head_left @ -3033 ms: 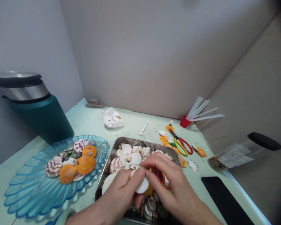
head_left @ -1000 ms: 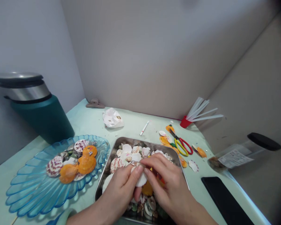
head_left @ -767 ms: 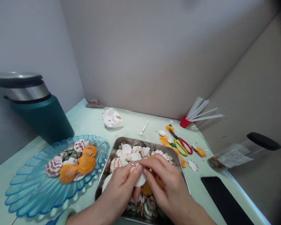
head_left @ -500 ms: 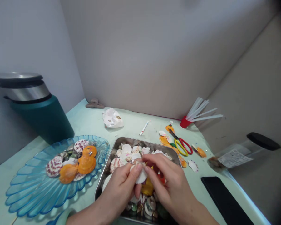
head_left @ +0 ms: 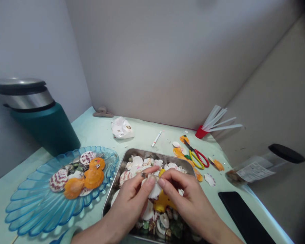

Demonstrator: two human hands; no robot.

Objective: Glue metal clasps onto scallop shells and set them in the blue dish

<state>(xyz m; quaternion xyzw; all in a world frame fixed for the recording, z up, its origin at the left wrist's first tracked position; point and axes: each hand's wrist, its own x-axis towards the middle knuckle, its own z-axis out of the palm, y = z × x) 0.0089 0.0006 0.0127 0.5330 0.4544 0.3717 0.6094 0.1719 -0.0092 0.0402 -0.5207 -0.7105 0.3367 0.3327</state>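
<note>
My left hand [head_left: 132,195] pinches a white seashell [head_left: 155,190] between thumb and fingers, above the metal tray. A small dark piece [head_left: 143,175] shows by its fingertips at the shell's top. With thumb and forefinger pressed together, my right hand [head_left: 184,191] meets the shell's upper right edge; a thin strand seems to run there, too fine to make out. Below the hands, the metal tray [head_left: 128,153] holds many shells [head_left: 136,161] and a yellow object [head_left: 165,200], partly hidden by my right hand.
On the left are a blue shell-shaped dish [head_left: 27,206] with orange shells [head_left: 94,178] and a green bottle [head_left: 47,128]. To the right are scissors [head_left: 198,158], a red cup [head_left: 201,132] of glue sticks, a lidded jar [head_left: 259,169] and a black phone-like slab [head_left: 240,213].
My right hand has shifted slightly right and down, its fingers more curled. The shell has turned a little in my left hand, and more of the yellow object shows.
</note>
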